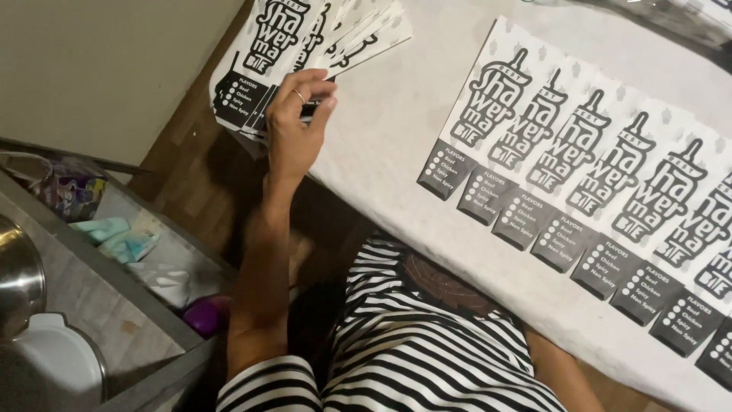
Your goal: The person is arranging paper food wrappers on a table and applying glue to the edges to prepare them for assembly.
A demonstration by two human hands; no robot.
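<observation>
Left hand [296, 126] — pinching fanned stack of printed bags [305, 46] | row of bags [595, 198] — right of stack | right hand — out of view

— Where are you working?
— You're in a small food shop's back area: printed paper bags [579, 160] lie in a row on your cloth-covered bench [396, 114], and beside you a grey shelf [114, 252] holds a steel bowl [17, 278] and gloves [118, 236].

Dim, soft, slightly blurred indoor light
</observation>
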